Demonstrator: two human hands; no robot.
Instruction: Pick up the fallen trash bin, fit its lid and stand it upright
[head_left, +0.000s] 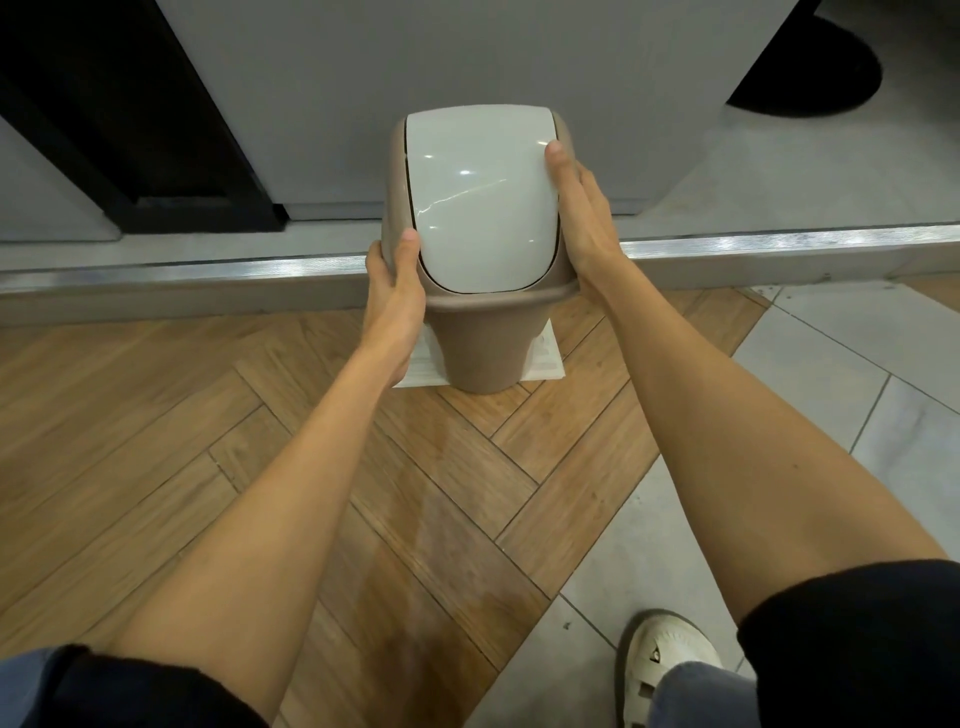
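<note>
A small taupe trash bin (480, 348) stands upright on the wooden floor, its base on a white sheet of paper (545, 358). Its lid, a taupe frame with a glossy white swing flap (480, 197), sits on top of the bin. My left hand (393, 283) grips the lid frame's left front corner, thumb resting by the flap's edge. My right hand (579, 208) lies flat against the lid's right side, fingers stretched along the rim.
A metal threshold strip (208, 267) runs across just behind the bin, with a grey wall panel (363, 78) and a dark doorway (104, 104) beyond. Grey tiles (831, 364) lie to the right. My white shoe (660, 665) is at the lower right.
</note>
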